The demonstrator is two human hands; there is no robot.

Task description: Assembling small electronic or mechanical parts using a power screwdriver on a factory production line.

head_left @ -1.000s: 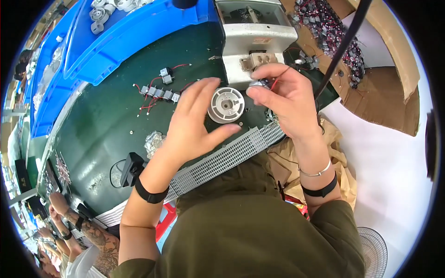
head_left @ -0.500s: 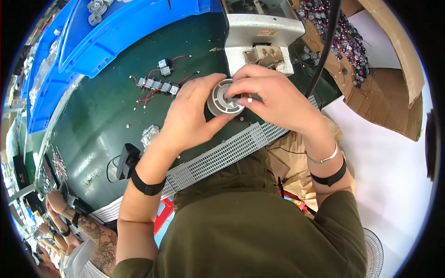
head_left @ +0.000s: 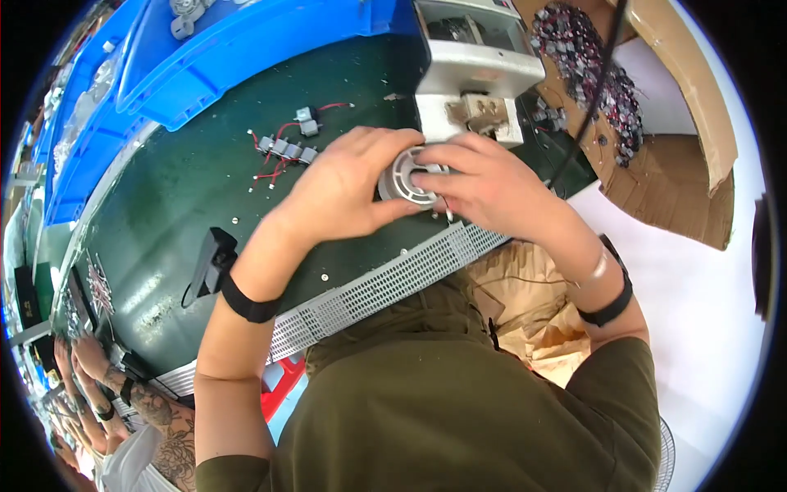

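A round grey plastic housing [head_left: 394, 185] with a ribbed ring on its upper face is between my two hands, over the green bench. My left hand [head_left: 348, 182] is closed around its left side, thumb along the near edge. The fingers of my right hand [head_left: 484, 182] grip over its right side, with fingertips at the dark central opening. What lies under those fingertips is hidden. Below my right fingers hangs a short wire with a small white connector [head_left: 449, 216]. Several small grey motors [head_left: 287, 149] with red wires lie on the bench beyond my left hand.
A white machine [head_left: 475, 70] with a metal fixture [head_left: 478, 113] stands beyond my hands. Blue bins [head_left: 246, 61] line the far left. At right, a cardboard box [head_left: 680, 184] holds many wired motors. A black stand [head_left: 215, 256] is near my left forearm; a co-worker's arms [head_left: 156, 402] show lower left.
My right fingers have shifted from a pinch at the housing's centre to lying over its right side. The view has moved slightly, and a clear plastic bag near my left forearm is out of sight.
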